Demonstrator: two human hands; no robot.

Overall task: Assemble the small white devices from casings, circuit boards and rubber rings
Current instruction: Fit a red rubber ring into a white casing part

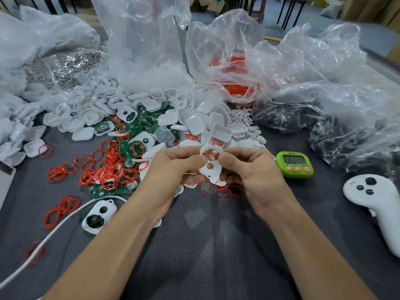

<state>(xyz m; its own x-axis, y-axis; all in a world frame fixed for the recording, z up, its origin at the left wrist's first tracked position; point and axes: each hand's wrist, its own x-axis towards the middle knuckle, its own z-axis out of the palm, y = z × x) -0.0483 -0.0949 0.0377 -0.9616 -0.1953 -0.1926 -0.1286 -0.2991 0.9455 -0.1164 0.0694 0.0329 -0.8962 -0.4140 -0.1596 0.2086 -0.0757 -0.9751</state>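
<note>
Ring-seating step, I think. left hand (173, 169) grip pinches the left edge of the white casing (211, 168), held over the table (205, 234). The red rubber ring (209, 156) in its upper opening looks half seated. right hand (253, 172) grip pinches the right edge. Walk the ring round with the thumbs, no twist, and check it's flush before moving on.

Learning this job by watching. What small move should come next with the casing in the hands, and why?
Probably press the red ring into the upper opening of the white casing with the thumbs: the left hand and right hand both pinch the casing, and the ring sits crookedly there, seemingly not seated.
</note>
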